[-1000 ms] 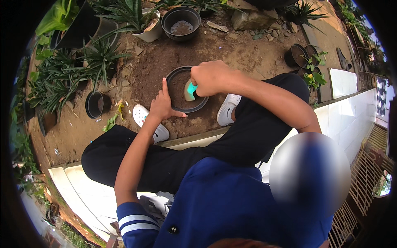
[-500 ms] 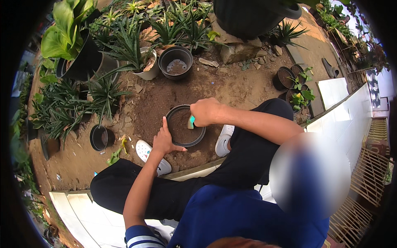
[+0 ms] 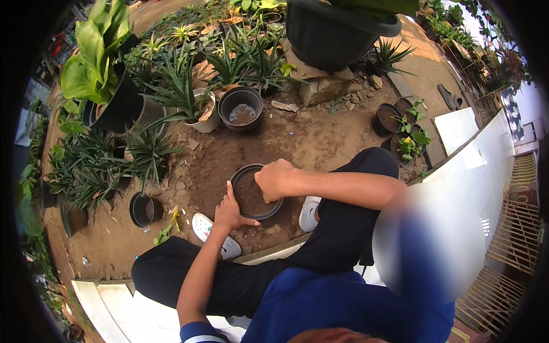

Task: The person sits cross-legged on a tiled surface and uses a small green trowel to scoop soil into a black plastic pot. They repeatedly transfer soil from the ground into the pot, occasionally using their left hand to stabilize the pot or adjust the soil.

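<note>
A round black plant pot [image 3: 269, 215] with brown soil [image 3: 246, 190] inside stands on the dirt between my feet. My left hand [image 3: 229, 214] rests against its near left rim, thumb and forefinger stretched apart along the outside. Over the right part of the pot, my right hand [image 3: 274, 180] is closed in a fist. The small trowel with a teal handle that it grips is hidden behind the fist at this moment; the half-second-old picture shows handle and blade.
Beyond stand a black pot [image 3: 255, 119] with little in it, a white pot [image 3: 207, 123] with a spiky plant, and a big dark pot [image 3: 320, 40] on a rock. A small black pot [image 3: 143, 210] is at left; several seedling pots [image 3: 384, 120] are at right. White tiles [image 3: 457, 166] edge the dirt.
My right fist has turned and shifted a little left over the pot, so the trowel no longer shows. My left hand keeps its place on the rim. The whole view has shifted slightly.
</note>
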A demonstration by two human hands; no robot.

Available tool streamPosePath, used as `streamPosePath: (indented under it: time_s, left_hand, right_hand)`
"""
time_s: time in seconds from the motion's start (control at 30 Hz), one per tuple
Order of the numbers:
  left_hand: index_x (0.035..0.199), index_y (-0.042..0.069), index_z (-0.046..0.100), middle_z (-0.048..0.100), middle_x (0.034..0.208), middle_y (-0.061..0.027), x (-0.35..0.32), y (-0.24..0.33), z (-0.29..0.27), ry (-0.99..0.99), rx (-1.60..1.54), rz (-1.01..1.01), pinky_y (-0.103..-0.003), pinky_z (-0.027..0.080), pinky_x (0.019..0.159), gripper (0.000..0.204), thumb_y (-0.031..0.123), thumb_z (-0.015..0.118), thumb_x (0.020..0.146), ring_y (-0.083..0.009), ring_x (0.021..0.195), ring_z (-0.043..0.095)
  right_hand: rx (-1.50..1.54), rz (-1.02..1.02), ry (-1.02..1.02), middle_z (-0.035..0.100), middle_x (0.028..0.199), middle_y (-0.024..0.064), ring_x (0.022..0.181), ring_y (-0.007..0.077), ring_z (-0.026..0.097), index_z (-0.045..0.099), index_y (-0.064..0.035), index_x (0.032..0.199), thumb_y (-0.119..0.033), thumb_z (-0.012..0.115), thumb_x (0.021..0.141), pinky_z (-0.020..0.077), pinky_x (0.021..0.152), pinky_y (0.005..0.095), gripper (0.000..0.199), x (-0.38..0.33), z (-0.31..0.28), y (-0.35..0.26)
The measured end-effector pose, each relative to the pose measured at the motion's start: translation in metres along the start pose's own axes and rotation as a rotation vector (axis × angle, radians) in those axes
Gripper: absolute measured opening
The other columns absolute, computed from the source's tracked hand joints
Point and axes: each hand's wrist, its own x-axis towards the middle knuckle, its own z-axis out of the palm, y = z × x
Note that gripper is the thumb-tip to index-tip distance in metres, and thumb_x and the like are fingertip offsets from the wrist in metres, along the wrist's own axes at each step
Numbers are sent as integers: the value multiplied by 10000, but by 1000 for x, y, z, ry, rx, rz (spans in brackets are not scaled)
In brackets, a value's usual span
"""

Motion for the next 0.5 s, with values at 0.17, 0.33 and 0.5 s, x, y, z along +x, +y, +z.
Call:
streamPosePath:
  time_s: [0.17,0.33,0.5]
  left_hand:
    - [1572,12,-207,488,1422,-279,2,-7,7,13,-15,35,-540,453,1063,1758,653,956,420,-426,1284,551]
    - [1580,5,-185,514,1365,-265,0,-8,4,12,55,7,-545,458,1047,1746,690,936,431,-430,1247,572]
    - [1588,17,-179,520,1345,-259,-1,-5,3,-49,93,-37,-526,460,1036,1738,718,921,439,-419,1220,585]
  right_hand:
    - [-17,-28,4,751,955,221,916,354,747,742,12,964,-240,699,759,597,774,458,329,-4,4,-8]
    - [-44,31,-63,760,1035,178,983,316,744,754,-17,1047,-267,747,775,594,820,427,369,-7,-18,-11]
    - [-113,18,-62,760,945,180,926,326,747,750,7,945,-204,718,764,595,803,444,280,-11,-6,-9]
